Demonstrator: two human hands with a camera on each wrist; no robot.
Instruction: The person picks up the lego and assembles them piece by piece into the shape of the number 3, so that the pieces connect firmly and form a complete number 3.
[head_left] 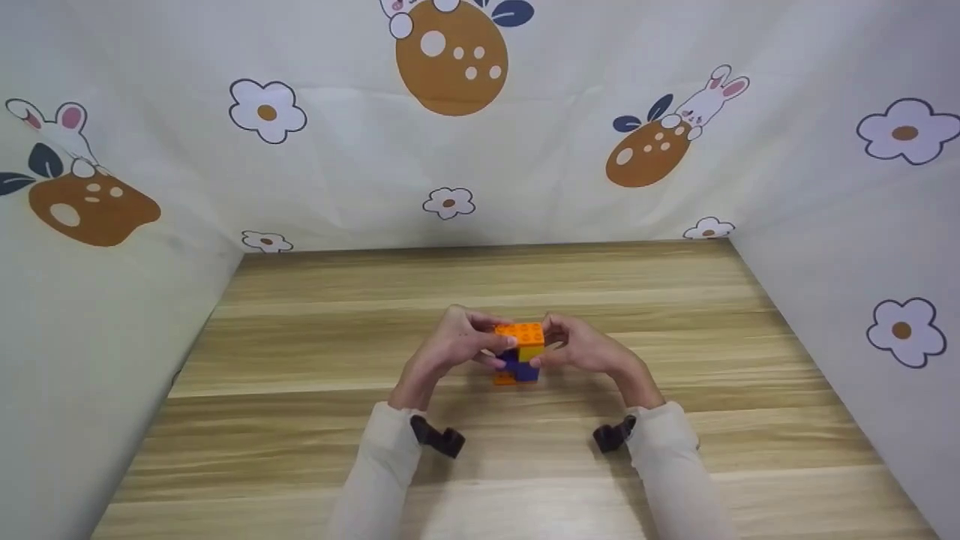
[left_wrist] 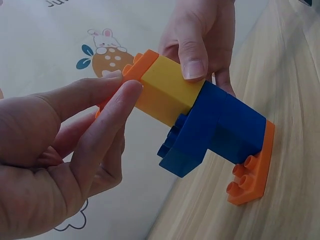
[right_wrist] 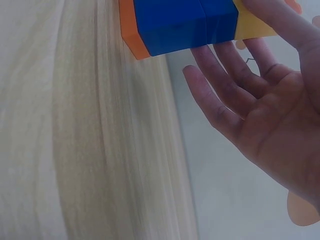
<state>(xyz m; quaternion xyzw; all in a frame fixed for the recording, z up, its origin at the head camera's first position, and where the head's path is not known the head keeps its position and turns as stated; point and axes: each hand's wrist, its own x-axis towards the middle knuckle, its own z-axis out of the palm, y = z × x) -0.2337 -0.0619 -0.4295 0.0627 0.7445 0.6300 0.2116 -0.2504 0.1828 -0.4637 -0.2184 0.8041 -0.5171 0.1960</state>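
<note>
A small stack of toy building bricks stands on the wooden table between the two hands. At its foot lies a flat orange brick (left_wrist: 257, 177). Blue bricks (left_wrist: 220, 122) rise from it, one jutting out sideways with its studs bare, and a yellow brick (left_wrist: 170, 90) sits above them. The left hand (head_left: 457, 341) pinches the orange top brick (head_left: 525, 332) between thumb and fingers. From the other side, the right hand (head_left: 589, 346) holds the stack, its thumb on the yellow brick and fingers against the far side of the yellow and blue bricks.
The wood-grain table (head_left: 315, 450) is bounded by a pale cloth (head_left: 345, 172) printed with flowers, rabbits and orange fruit, at the back and both sides. Black wrist cameras (head_left: 442, 439) stick inward from both sleeves, close above the table.
</note>
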